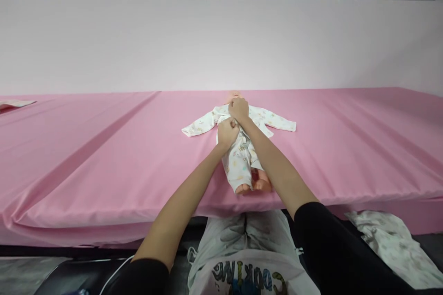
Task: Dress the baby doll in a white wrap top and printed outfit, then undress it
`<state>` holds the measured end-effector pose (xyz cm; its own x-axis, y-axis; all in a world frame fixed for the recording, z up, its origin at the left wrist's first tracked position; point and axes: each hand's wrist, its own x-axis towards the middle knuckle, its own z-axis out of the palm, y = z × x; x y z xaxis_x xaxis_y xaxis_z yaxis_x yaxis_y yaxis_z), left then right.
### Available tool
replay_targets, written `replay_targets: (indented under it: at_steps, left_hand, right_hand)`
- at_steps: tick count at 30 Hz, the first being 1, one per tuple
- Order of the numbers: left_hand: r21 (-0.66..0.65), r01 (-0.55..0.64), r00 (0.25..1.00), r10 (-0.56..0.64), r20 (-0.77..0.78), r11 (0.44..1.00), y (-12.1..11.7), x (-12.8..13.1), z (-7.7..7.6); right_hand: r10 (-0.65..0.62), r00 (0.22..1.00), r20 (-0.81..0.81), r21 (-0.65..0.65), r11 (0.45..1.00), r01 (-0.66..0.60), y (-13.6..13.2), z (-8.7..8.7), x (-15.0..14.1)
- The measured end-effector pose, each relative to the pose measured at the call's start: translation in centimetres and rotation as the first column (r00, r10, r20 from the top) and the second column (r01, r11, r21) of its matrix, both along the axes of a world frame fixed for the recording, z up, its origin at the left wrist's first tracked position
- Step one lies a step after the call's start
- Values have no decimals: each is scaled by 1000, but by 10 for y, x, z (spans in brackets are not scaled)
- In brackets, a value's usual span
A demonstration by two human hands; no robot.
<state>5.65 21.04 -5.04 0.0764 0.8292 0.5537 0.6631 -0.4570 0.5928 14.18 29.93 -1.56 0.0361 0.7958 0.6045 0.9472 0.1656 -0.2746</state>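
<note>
A baby doll (254,183) lies on its back on the pink table cover (104,156), feet toward me, wearing a white printed romper (238,159) with both sleeves spread out to the sides. My left hand (227,132) is closed on the romper fabric at the doll's chest. My right hand (238,108) is closed on the fabric near the collar, just below the doll's head, which it mostly hides. The two hands nearly touch.
A pale wall panel (221,41) stands behind the table. A folded patterned cloth (14,103) lies at the far left edge. Another white printed garment (391,239) lies below the table's front edge on the right.
</note>
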Motion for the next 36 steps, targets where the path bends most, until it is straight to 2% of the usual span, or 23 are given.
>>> replay_targets:
  at_steps: [3,8,10,14,17,22,28,36]
  left_hand:
    - [-35,-94,992,91,-90,995,13,5,10]
    - [-49,-191,933,165,-319,980,40,17,36]
    - [-98,-222,931,181,-317,970,54,20,43]
    - [-223,-255,945,194,-263,941,82,28,48]
    - [-242,-241,949,176,-262,940,93,31,49]
    - [-178,-155,952,99,-289,972,95,29,45]
    - [-92,-168,924,124,-362,982,82,30,38]
    - [-110,-175,939,132,-318,978,80,32,37]
  right_hand:
    - [-37,984,-173,-4,999,37,4,-5,6]
    - [37,903,-428,145,989,29,4,-14,20]
    - [78,887,-456,160,987,-5,4,-15,22]
    - [71,868,-492,128,992,-9,7,-15,23]
    - [57,858,-510,104,995,-5,8,-14,24]
    - [58,823,-564,131,991,20,3,-14,24]
    - [129,762,-635,195,981,-3,-5,-16,24]
    - [71,824,-562,117,993,-6,-6,-14,25]
